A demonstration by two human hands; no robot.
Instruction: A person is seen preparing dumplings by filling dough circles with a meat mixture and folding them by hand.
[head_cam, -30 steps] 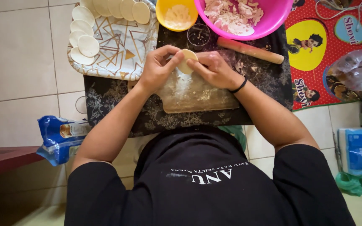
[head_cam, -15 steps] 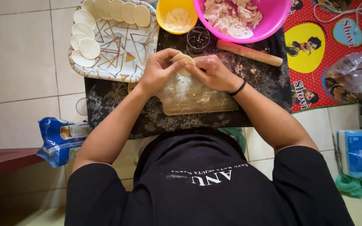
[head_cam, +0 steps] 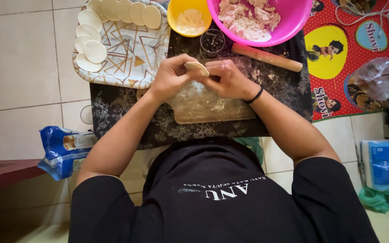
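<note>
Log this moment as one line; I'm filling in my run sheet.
left hand: pinching dough wrapper | right hand: pinching same wrapper | below: cutting board | nearby: rolling pin, pink bowl, tray

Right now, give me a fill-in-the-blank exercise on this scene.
1. Both hands pinch a folded piece of ____ above the cutting board.
2. The big bowl holding the pale filling is ____ in colour.
3. The wooden rolling pin lies just below the ____ bowl.

Missing words: dough; pink; pink
</note>
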